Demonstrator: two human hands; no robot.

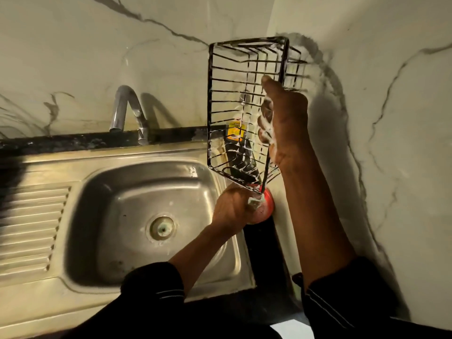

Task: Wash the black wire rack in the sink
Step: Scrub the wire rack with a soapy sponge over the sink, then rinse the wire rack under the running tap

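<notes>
Marble-veined wall backs a steel sink (137, 192). The right hand (283, 123), arm raised, grips the soapy black wire rack (232, 104) by its side, holding it on end above the sink's right rim. The left hand (232, 209) pinches a foamy scrub pad (254, 203) at its bottom corner.

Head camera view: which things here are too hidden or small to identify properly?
1. Red round object: head view, mostly covered by the left hand and the black wire rack.
2. Yellow label on the dark bottle: head view, print too small, behind rack wires.
3. Pale soapy pad in the left hand: head view, fingers hide most.
</notes>
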